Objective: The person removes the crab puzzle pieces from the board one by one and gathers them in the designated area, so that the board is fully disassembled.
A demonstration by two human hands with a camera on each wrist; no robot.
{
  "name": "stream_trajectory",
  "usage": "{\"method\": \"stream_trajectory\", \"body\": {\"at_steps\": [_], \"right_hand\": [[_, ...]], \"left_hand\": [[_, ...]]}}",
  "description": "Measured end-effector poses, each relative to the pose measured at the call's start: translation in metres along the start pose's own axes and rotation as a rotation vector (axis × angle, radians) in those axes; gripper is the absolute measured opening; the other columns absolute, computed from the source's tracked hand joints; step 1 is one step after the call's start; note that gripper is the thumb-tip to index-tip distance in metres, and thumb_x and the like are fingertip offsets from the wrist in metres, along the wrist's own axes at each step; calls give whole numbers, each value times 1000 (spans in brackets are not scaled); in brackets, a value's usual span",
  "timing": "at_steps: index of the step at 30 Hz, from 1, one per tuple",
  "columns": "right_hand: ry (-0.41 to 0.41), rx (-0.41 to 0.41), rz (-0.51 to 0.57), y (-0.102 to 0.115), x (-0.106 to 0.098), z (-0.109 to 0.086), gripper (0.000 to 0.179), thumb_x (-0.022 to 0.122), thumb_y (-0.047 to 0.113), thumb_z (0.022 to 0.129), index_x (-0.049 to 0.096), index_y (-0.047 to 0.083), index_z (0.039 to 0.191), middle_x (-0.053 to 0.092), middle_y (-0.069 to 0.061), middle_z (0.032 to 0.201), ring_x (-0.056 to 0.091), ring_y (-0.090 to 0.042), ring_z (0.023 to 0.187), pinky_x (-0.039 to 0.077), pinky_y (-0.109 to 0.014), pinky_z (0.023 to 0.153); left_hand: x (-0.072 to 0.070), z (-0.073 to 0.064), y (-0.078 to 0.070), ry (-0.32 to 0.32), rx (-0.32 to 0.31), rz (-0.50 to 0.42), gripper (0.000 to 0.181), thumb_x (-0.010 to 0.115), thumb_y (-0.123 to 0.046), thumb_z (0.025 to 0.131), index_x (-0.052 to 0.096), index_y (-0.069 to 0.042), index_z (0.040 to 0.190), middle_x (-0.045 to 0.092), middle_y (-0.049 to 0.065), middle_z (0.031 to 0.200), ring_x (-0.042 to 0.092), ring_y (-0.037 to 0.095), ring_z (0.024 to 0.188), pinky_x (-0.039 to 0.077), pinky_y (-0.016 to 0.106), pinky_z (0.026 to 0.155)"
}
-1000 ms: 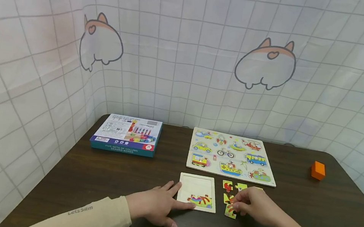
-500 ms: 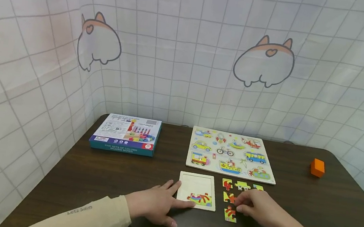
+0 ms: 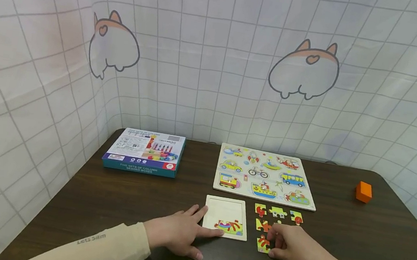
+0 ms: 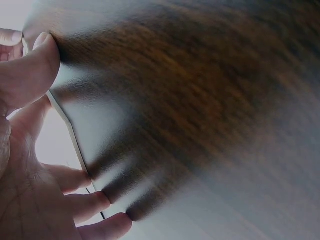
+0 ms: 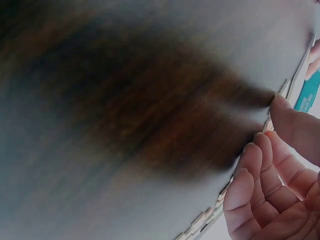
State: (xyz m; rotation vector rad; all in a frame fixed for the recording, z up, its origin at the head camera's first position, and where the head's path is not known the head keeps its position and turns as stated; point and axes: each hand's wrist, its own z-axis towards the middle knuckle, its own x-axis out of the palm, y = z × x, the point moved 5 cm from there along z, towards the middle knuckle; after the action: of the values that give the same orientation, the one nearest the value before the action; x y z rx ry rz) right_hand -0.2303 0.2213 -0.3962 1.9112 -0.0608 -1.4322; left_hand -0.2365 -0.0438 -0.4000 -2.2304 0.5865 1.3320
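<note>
My left hand (image 3: pixel 183 232) lies with spread fingers at the left and lower edges of a small wooden puzzle tray (image 3: pixel 218 206). Its index finger touches joined pieces (image 3: pixel 233 227) with red, yellow and rainbow colours in the tray's lower right. With thumb and index finger, my right hand (image 3: pixel 292 244) pinches the edge of the lowest loose puzzle piece (image 3: pixel 262 244), yellow-green with red stripes. Just above that lies another red and yellow piece (image 3: pixel 261 225). In the right wrist view, the thumb (image 5: pixel 297 127) is down at the piece's edge and the other fingers are curled.
Several loose pieces, including a yellow-green one (image 3: pixel 278 212) and a corner one (image 3: pixel 296 217), lie right of the tray. Behind them is a vehicle peg puzzle board (image 3: pixel 249 179). A toy box (image 3: pixel 144 152) stands at back left, an orange block (image 3: pixel 364 192) at right.
My right hand has shifted slightly down from the middle piece to the lowest loose piece, uncovering the corner piece at upper right. My left hand has stayed on the tray.
</note>
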Motion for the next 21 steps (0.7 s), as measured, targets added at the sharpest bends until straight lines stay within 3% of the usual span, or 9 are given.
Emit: {"method": "stream_trajectory", "body": {"at_steps": [12,19,21], "right_hand": [[-31,-10,-33,-1,-1,2,21,82,15,85,64,11,95,56,11,66,46,2,57,41,-21,54],[-26,19,-28,-1,-1,3,21,82,15,85,65,11,97,57,10,67,47,1,57,41,-22,54],[-27,21,-27,-1,-1,3,22,82,15,85,65,11,97,57,10,67,47,0,57,41,-22,53]], "left_hand": [[2,1,1,2,6,-17,69,69,-53,92,34,-60,151,15,10,172,20,39,157,33,55,120],[29,33,27,-28,68,-43,73,68,-62,89,22,-73,144,10,10,173,17,43,157,33,61,119],[32,36,28,-29,63,-28,73,67,-63,89,21,-74,144,10,10,173,18,42,157,33,60,118]]}}
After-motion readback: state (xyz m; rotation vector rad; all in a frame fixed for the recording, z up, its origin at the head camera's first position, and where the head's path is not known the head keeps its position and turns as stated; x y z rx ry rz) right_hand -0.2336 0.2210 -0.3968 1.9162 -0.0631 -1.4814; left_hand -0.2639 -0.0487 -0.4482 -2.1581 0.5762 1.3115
